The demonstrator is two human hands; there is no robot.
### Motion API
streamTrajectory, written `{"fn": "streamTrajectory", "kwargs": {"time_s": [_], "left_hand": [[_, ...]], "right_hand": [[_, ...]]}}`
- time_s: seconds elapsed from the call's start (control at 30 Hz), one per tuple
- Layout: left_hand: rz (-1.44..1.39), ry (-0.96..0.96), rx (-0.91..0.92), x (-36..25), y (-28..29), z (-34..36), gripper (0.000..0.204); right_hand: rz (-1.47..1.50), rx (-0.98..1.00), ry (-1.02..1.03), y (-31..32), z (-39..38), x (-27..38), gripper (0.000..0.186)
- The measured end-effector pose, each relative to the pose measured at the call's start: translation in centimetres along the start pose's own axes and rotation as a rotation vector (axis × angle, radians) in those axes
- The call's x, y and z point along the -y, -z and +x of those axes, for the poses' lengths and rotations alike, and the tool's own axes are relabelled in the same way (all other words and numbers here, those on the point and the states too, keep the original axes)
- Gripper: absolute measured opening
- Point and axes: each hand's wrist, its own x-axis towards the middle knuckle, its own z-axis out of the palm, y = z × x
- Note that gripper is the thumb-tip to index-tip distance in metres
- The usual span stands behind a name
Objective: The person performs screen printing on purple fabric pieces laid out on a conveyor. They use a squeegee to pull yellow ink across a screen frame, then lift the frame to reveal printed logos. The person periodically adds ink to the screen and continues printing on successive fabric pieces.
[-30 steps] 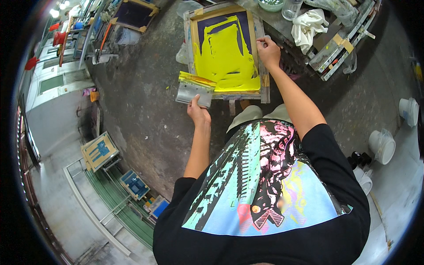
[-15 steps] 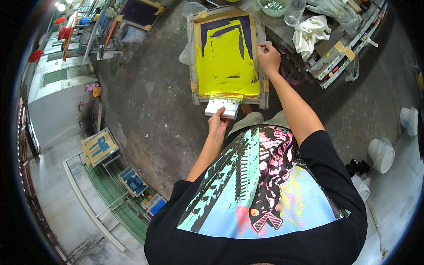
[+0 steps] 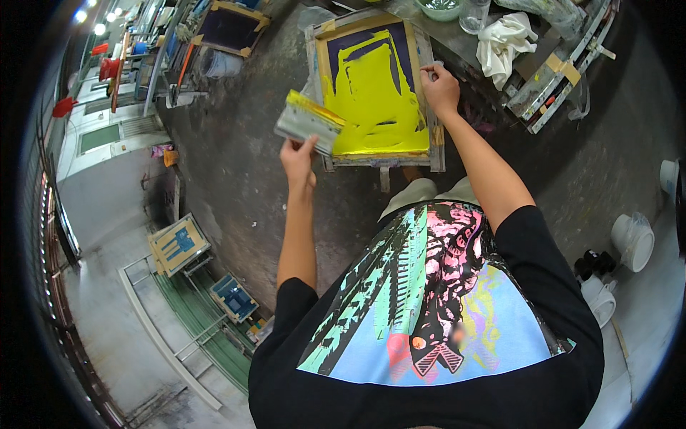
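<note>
My left hand [image 3: 300, 159] is closed on a metal squeegee [image 3: 307, 123] with yellow ink along its upper edge, tilted over the lower left edge of a screen. The screen [image 3: 371, 96] is a framed dark mesh with brown tape inside the border and thick, uneven yellow ink over most of it. My right hand [image 3: 441, 89] is closed at the screen's right frame edge [image 3: 438, 139], fingertips pinched on it.
A white crumpled cloth [image 3: 504, 46], green bowl [image 3: 436, 10] and clear container [image 3: 473, 16] lie at upper right, beside a metal rail [image 3: 564, 79]. Another framed screen [image 3: 230, 27] is upper left. White buckets [image 3: 632, 242] stand right; smaller screens [image 3: 176, 245] are lower left.
The squeegee went from the screen's left, to its bottom edge, and now up and leftward again, tilted, with my left hand. My right hand stays at the right frame edge.
</note>
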Motion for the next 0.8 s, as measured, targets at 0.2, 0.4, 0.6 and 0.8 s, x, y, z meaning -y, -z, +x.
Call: {"fn": "streamTrajectory", "kwargs": {"time_s": [0.2, 0.4, 0.6, 0.8], "left_hand": [[0.945, -0.540, -0.002, -1.8, -3.1, 9.4, 0.025], [1.110, -0.527, 0.102, -1.1, -4.0, 13.7, 0.027], [1.188, -0.478, 0.116, 0.5, -4.4, 14.9, 0.034], [1.206, -0.451, 0.079, 0.9, -4.8, 15.0, 0.034]], "right_hand": [[0.009, 0.005, -0.036, 0.3, 0.0, -0.7, 0.022], [0.002, -0.005, -0.036, 0.2, -0.1, -0.5, 0.022], [0.012, -0.001, -0.017, 0.3, -0.1, -0.6, 0.021], [0.000, -0.015, -0.001, 0.2, -0.2, -0.7, 0.020]]}}
